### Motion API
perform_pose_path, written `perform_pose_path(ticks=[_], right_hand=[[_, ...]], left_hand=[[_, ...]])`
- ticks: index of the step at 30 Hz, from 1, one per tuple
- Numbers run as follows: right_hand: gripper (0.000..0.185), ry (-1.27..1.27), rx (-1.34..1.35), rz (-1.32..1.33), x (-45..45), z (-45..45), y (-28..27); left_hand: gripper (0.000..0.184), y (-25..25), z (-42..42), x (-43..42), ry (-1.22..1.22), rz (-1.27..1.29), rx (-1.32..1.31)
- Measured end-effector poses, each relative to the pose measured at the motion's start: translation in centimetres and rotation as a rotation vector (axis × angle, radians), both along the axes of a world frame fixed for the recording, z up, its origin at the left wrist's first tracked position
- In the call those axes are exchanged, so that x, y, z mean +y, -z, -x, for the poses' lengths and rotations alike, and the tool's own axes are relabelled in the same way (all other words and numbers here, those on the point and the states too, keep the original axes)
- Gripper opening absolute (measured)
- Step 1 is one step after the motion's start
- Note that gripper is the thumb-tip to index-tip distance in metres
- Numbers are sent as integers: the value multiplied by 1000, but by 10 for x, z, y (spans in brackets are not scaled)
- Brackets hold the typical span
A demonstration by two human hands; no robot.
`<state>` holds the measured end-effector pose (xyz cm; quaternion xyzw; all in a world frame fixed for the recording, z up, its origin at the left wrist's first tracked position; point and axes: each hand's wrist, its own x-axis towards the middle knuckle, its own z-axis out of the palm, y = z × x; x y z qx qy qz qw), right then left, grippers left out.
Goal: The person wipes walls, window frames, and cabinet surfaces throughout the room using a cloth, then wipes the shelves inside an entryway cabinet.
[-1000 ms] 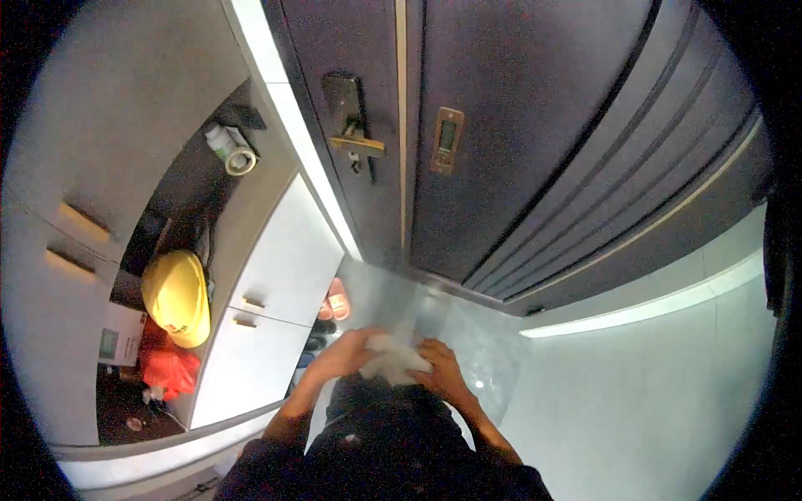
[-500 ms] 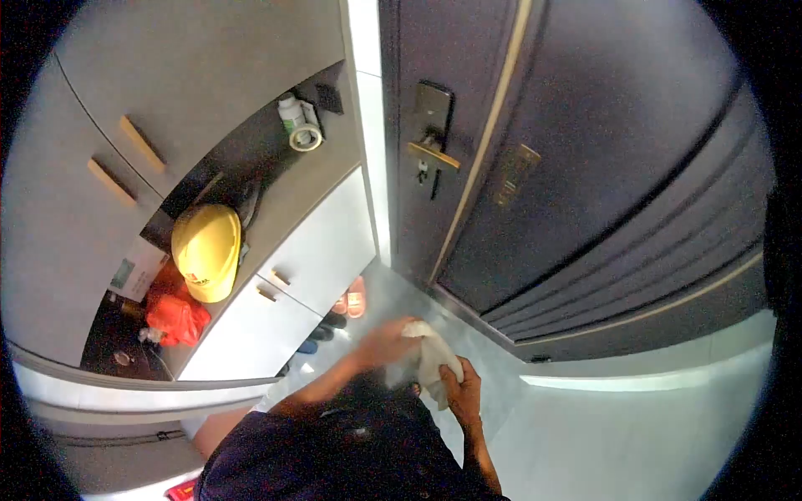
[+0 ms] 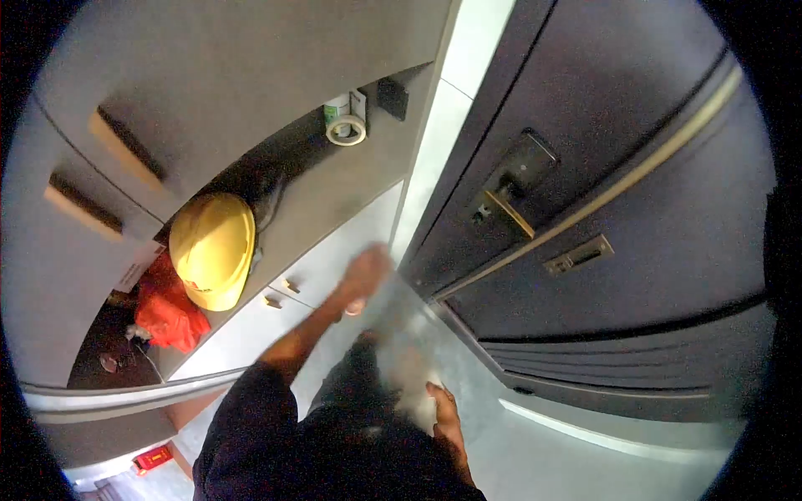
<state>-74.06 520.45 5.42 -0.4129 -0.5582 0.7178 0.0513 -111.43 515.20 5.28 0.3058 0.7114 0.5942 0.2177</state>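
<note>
A pale cloth [image 3: 415, 394], smeared by motion, hangs low in front of my dark clothing. My right hand [image 3: 449, 416] has its fingers closed on the cloth's right edge. My left hand [image 3: 368, 274] is raised above and left of it, in front of the white cabinet doors. Blur hides its fingers, and I cannot tell whether it holds anything. Further right stands the dark door [image 3: 660, 217], with a gold lever handle [image 3: 510, 215] and a metal plate [image 3: 579, 255] on it.
On the cabinet shelf [image 3: 334, 192] at left are a yellow helmet [image 3: 213, 250], a red plastic bag [image 3: 167, 313], a tape roll [image 3: 346, 130] and a white bottle [image 3: 336, 108]. A red box [image 3: 152, 459] lies at lower left. A white ledge [image 3: 601, 434] runs below the door.
My left hand has moved up and away from the cloth, apart from my right hand. The cloth has dropped slightly and is more blurred. The view has turned, shifting the door handle rightward.
</note>
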Motion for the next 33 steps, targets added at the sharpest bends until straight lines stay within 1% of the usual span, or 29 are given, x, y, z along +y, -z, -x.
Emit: perform_pose_path(ticks=[1,2,3,4,5,6,7,8,9,10,11,12,13,14,15,16,17,18,20,21,23,25,26,27,28,29,30,32,33], right_hand=[[48,-143,54,-338,0,-6,14],[45,-288,105,-669,-2,-10,22],[60,90,-116,150,2,35,-56],[61,64,-102,102,3,36,-45],[62,39,-88,59,7,34,-23],[60,148,-173,201,4,66,-73],[59,278,-253,337,1,98,-123],[58,315,-228,356,-1,101,-120],[57,352,-197,373,-2,104,-112],[56,389,-162,387,-2,107,-99],[54,386,-86,372,-2,97,-66],[53,397,-95,364,-3,94,-50],[53,407,-108,359,-4,92,-38],[52,417,-125,354,-6,92,-33],[52,426,-88,404,-7,96,-41],[53,434,-50,451,-6,103,-55],[53,440,-13,499,-6,107,-62],[53,439,-22,480,-5,104,-56],[53,429,-33,445,-4,97,-38],[52,410,-22,439,-2,97,-39],[52,368,-4,430,6,99,-44],[51,357,-75,419,14,110,-67],[51,349,-111,415,16,113,-74],[51,325,-77,410,18,106,-50],[51,323,-80,429,20,106,-51],[51,321,-83,446,22,107,-51],[50,320,-87,461,25,108,-53],[50,281,-53,469,30,109,-55],[49,264,-37,475,32,110,-57]], left_hand=[[38,-27,25,12,-240,70,235],[34,-44,65,14,-170,266,342],[35,30,130,39,-354,99,423],[37,99,192,64,-532,-59,520],[41,31,190,54,-583,-41,671],[45,-48,185,43,-646,-19,820],[51,-56,209,47,-642,345,655],[58,-63,233,51,-556,747,524],[58,-47,256,54,-562,816,548],[58,-18,283,58,-623,729,689],[58,14,314,65,-680,642,835],[58,43,339,69,-725,555,966],[58,69,359,71,-738,504,1038],[58,71,358,76,-765,446,994],[53,107,390,77,-797,393,1139],[52,88,378,77,-753,456,897],[50,42,354,72,-705,516,657],[48,15,338,69,-654,574,415],[41,108,405,50,-634,513,843],[40,107,407,43,-579,415,884],[36,110,399,31,-538,424,1026],[32,52,342,8,-556,630,1240],[31,49,343,-3,-572,669,1239],[29,46,345,-13,-586,709,1237],[28,44,347,-24,-600,749,1236],[30,72,371,-40,-634,941,1299],[31,74,375,-45,-665,1136,1354],[36,85,377,-54,-754,1045,1373],[39,83,373,-56,-794,998,1383]])
